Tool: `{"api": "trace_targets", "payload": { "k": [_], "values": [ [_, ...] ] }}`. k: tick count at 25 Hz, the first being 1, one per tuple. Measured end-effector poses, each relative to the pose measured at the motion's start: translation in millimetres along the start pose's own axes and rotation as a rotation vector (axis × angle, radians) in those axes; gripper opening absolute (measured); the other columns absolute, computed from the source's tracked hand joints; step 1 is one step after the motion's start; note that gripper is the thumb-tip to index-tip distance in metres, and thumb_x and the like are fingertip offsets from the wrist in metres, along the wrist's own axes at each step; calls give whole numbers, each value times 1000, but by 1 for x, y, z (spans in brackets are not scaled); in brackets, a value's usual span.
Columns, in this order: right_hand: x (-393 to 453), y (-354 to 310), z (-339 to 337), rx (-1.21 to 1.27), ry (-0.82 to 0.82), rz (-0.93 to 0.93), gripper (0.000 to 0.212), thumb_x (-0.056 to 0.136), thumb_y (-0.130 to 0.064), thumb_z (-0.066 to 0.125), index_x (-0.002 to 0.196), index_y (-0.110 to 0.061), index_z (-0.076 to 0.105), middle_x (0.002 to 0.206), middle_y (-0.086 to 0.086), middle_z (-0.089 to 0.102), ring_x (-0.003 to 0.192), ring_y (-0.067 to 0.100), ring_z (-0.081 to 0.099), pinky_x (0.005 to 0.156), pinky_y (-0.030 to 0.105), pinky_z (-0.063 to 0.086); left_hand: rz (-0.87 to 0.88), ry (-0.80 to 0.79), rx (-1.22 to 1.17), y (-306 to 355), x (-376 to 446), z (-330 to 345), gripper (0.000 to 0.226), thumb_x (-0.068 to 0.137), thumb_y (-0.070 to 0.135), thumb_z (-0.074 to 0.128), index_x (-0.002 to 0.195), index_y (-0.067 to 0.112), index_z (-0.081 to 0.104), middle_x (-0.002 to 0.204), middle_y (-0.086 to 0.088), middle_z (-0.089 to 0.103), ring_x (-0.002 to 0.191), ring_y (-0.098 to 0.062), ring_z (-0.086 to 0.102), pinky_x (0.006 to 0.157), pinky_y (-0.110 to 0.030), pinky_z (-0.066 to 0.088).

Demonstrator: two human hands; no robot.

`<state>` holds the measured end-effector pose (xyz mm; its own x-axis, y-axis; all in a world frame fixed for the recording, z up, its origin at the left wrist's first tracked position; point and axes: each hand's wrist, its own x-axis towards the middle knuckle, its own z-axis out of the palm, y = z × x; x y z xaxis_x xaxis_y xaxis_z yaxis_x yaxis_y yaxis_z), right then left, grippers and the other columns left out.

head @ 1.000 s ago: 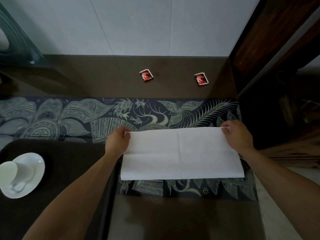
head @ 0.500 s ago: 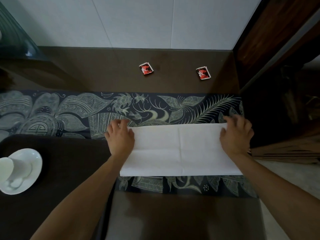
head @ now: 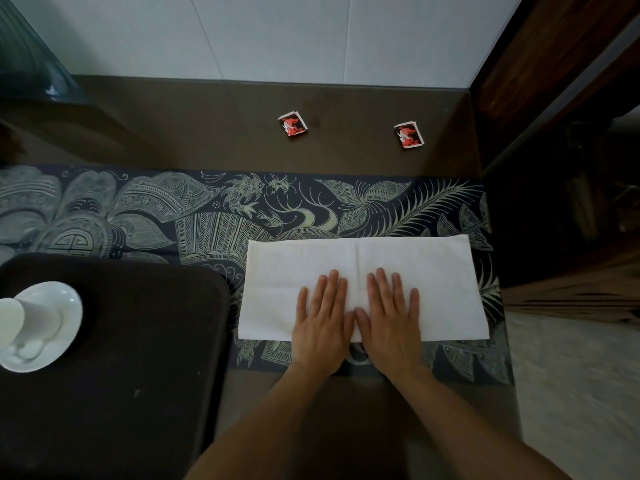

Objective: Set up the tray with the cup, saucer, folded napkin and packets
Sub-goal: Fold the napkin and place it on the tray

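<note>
A white napkin [head: 433, 271], folded into a long rectangle, lies flat on the patterned runner. My left hand [head: 323, 320] and my right hand [head: 389, 315] rest side by side on its middle, palms down, fingers spread, thumbs touching, holding nothing. A dark tray [head: 138, 358] sits to the left. On the tray's left part stands a white saucer [head: 65, 306] with a white cup [head: 14, 323] on it, partly cut off by the frame edge. Two red packets [head: 292, 124] [head: 409, 134] lie on the brown tabletop beyond the runner.
The dark blue runner [head: 138, 209] with a pale leaf pattern crosses the table [head: 207, 133]. A white wall borders the far edge. Dark wooden furniture [head: 561, 168] stands at the right. A glass object [head: 27, 64] stands far left.
Both hands slid inward from the napkin's far corners to its middle and now lie flat on it. The napkin stays folded in the same place.
</note>
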<state>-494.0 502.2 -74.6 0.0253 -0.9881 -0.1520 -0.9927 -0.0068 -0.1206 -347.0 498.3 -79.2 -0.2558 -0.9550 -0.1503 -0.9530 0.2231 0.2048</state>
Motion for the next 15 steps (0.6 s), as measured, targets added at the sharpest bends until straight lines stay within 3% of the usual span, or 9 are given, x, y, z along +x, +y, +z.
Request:
{"api": "trace_targets", "payload": {
  "k": [6, 10, 15],
  "values": [
    [-9, 54, -6, -43, 23, 140, 73, 98, -56, 17, 155, -14, -1, 163, 9, 0, 150, 27, -3, 119, 54, 7, -78, 10, 43, -41, -10, -11, 64, 102, 47, 19, 156, 15, 6, 164, -3, 1, 150, -18, -3, 121, -47, 10],
    [-21, 93, -9, -13, 45, 258, 74, 98, -56, 14, 154, -11, -2, 162, 13, 1, 149, 29, -1, 120, 51, 12, -142, 39, 40, -76, -22, -17, 67, 101, 49, 19, 155, 12, 8, 163, -7, 4, 151, -21, 1, 121, -46, 10],
    [-35, 108, -8, 3, 10, 282, 75, 98, -57, 9, 154, -10, -5, 162, 14, -2, 149, 28, -2, 119, 50, 17, -205, 15, 19, -79, -25, -20, 70, 100, 52, 18, 155, 13, 2, 163, -13, -4, 150, -27, -6, 121, -47, 6]
  ]
}}
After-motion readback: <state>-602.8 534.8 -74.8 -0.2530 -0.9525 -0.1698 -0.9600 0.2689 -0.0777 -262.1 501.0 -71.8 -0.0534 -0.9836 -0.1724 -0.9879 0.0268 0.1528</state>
